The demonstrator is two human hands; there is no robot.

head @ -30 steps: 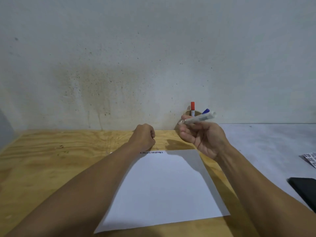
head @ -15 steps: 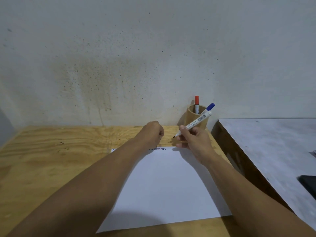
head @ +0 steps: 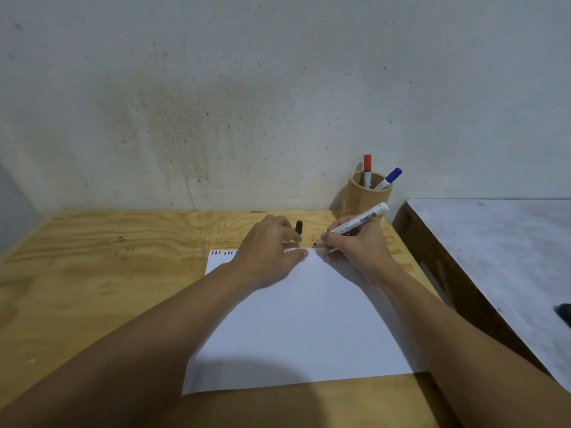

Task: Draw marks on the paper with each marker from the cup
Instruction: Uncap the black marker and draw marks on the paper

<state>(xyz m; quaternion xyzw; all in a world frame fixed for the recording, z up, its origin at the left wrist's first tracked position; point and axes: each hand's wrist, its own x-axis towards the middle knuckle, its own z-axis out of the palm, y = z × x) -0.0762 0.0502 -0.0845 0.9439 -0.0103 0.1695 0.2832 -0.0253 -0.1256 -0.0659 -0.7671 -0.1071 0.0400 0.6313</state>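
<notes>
A white paper (head: 296,329) lies on the wooden table (head: 108,273). Small red and blue marks (head: 222,252) run along its far edge. My right hand (head: 355,251) grips an uncapped white marker (head: 358,221), its black tip at the paper's far right corner. My left hand (head: 272,251) rests flat on the paper's far edge, fingers apart. A black cap (head: 298,227) stands on the table just beyond its fingertips. The brown cup (head: 369,197) by the wall holds a red marker (head: 367,169) and a blue marker (head: 390,178).
A stained wall (head: 247,103) rises right behind the table. A grey table (head: 500,257) adjoins on the right, with a dark object (head: 564,313) at the frame edge.
My left fist has opened and now lies on the paper, with the black cap standing beside it. My right hand has lowered the marker tip to the paper's far edge.
</notes>
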